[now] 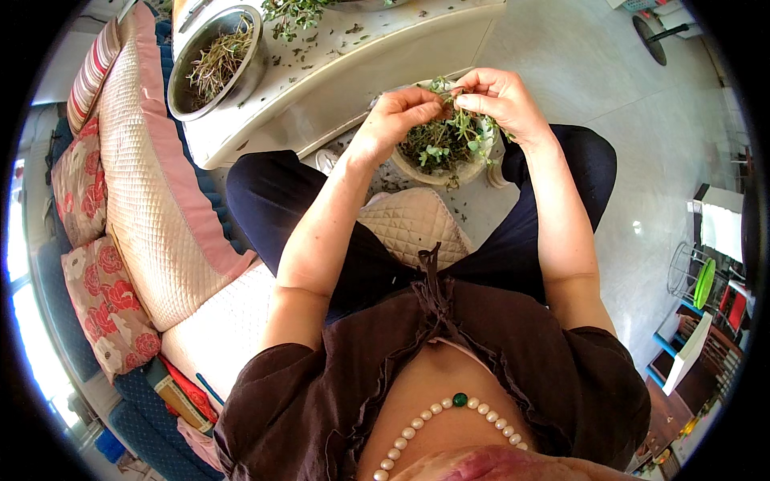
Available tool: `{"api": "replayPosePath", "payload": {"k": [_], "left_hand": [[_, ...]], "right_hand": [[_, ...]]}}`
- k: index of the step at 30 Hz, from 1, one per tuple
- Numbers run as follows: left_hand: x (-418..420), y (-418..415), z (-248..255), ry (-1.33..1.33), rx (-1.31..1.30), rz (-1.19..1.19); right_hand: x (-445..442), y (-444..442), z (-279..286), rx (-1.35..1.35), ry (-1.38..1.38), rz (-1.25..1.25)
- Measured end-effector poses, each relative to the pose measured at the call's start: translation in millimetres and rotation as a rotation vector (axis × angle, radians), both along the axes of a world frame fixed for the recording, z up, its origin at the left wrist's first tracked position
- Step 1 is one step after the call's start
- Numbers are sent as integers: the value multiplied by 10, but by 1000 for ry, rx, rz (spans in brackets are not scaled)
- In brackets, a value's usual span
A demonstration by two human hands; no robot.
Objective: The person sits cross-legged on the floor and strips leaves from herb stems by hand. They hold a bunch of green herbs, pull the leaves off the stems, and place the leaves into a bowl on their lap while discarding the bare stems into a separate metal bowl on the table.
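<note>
Both hands meet over a pale round tub (421, 174) between my knees. My left hand (404, 114) pinches the leafy green stems between thumb and fingertips. From the other side, my right hand (502, 103) grips the same sprig (464, 120), a plant with small fleshy leaves that looks like purslane. Part of the sprig hangs down in front of the tub's contents. Inside the tub lie dark, wilted plant scraps (424, 141) with some green leaves. My fingers hide the exact spot where the stems are held.
On the white table (289, 96), a steel bowl (260, 60) holds dry stems or roots. Green plants (295, 15) lie beside another metal bowl (367, 5). Leaf bits litter the table and floor. A quilted sofa (156, 198) with floral cushions (111, 300) runs along the left.
</note>
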State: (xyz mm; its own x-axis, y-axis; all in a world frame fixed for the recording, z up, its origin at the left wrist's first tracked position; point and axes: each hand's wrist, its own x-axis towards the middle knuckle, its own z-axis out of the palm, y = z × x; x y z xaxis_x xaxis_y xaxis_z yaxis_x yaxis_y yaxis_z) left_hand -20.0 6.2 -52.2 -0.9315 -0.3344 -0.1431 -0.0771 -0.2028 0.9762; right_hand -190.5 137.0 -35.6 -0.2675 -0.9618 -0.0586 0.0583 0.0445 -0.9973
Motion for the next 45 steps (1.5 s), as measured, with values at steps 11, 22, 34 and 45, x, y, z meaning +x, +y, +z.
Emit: {"api": "replayPosePath", "payload": {"k": [11, 22, 34, 45], "left_hand": [[-7, 40, -91, 29, 57, 33], [7, 37, -96, 69, 167, -29], [-10, 119, -6, -39, 406, -110], [36, 60, -131, 42, 589, -139]], "right_hand": [[-102, 32, 38, -46, 53, -53], [-125, 45, 41, -68, 26, -42], [-149, 32, 35, -76, 50, -82], [-262, 62, 31, -94, 52, -150]]}}
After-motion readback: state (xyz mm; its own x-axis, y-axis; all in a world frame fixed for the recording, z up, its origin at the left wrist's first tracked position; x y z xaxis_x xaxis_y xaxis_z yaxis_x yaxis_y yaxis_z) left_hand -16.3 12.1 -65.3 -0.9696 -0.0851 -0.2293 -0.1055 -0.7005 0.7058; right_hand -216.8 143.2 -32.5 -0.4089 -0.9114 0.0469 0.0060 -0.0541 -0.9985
